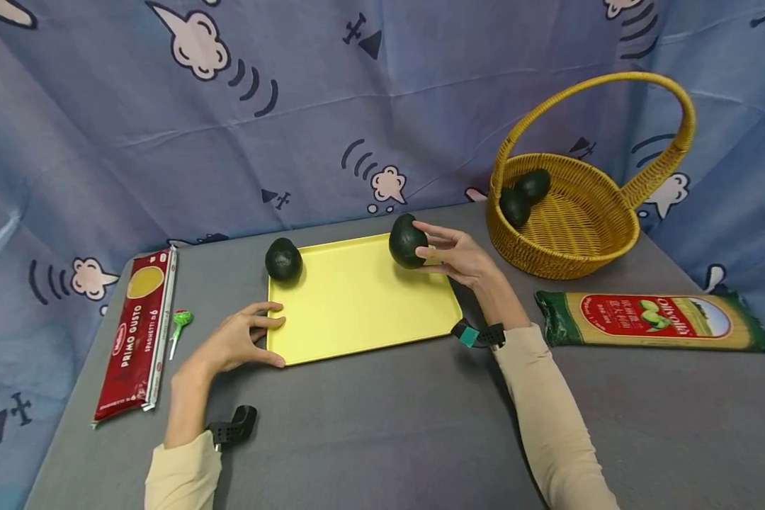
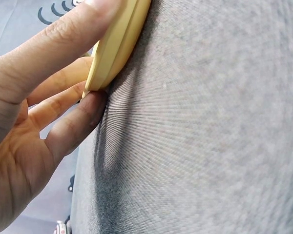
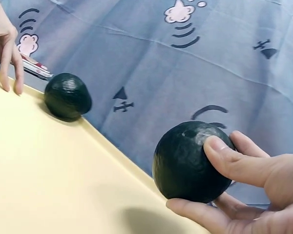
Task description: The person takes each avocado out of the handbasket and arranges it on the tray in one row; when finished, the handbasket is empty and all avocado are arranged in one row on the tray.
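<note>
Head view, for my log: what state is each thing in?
Yellow rectangular tray: flat, left hand gripping it
Dark green round avocado: raised in right hand
Second dark green avocado: resting at tray's far left corner
Golden woven round basket: upright, two avocados inside
Red spaghetti packet: lying flat
Green-ended pasta packet: lying flat
Green lollipop: lying down

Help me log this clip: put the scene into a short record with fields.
Left hand: holds the left edge of the yellow tray
Right hand: grips one avocado above the tray's far right corner
Tray corner, far left: another avocado
Basket: two more avocados, touching its left side
Table, left: red spaghetti pack, lollipop
Table, right: green-ended pasta pack
</note>
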`<action>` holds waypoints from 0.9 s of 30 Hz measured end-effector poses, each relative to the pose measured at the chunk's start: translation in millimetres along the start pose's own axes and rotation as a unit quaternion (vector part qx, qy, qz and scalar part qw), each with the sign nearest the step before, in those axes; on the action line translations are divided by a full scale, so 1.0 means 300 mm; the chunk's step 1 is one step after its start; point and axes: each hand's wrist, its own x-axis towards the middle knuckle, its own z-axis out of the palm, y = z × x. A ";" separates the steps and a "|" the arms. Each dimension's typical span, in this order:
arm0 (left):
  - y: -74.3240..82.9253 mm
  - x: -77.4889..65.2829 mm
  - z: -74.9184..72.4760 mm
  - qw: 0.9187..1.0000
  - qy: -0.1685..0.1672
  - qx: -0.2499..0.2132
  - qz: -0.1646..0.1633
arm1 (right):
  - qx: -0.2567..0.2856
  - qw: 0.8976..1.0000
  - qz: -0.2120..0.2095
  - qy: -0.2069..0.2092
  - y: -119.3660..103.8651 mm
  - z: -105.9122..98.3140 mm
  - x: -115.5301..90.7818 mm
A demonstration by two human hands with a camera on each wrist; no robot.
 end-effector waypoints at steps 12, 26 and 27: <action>0.007 0.007 0.006 1.000 -0.002 0.015 0.004 | 0.025 0.999 0.041 -0.012 0.029 0.121 0.095; 0.010 0.005 -0.009 1.000 -0.012 0.001 -0.009 | 0.003 0.998 0.005 -0.056 0.055 0.234 0.184; 0.010 0.005 -0.008 1.000 -0.014 0.000 -0.011 | -0.003 0.998 0.001 -0.057 0.059 0.238 0.187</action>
